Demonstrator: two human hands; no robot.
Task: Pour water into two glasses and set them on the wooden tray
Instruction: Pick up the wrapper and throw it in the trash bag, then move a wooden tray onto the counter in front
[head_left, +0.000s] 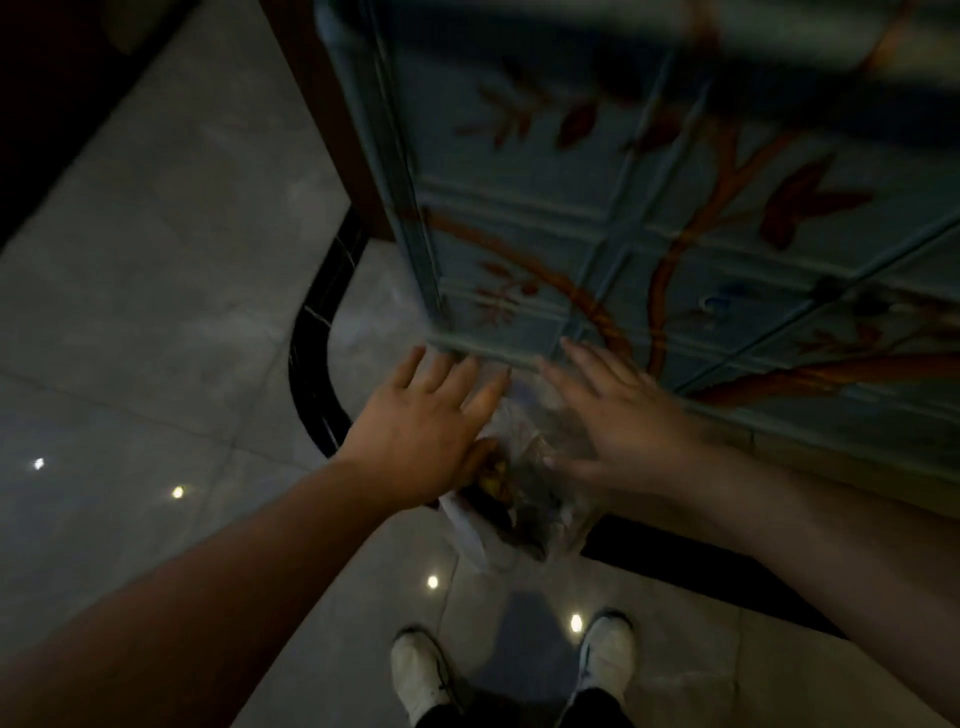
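Note:
No glass, water or wooden tray shows in this dim, blurred head view. My left hand (423, 421) reaches forward with its fingers spread and holds nothing. My right hand (621, 415) is stretched out beside it, fingers apart and empty. Both hands hover near the lower front corner of a pale blue painted cabinet (649, 208) with brown branches and leaves on its panels. The fingertips lie close to the cabinet's bottom edge; whether they touch it I cannot tell.
A clear plastic bag (519, 499) with dark and yellowish contents sits on the floor under my hands. The grey tiled floor (156, 312) has a black curved border strip (311, 364). My white shoes (421, 670) show at the bottom.

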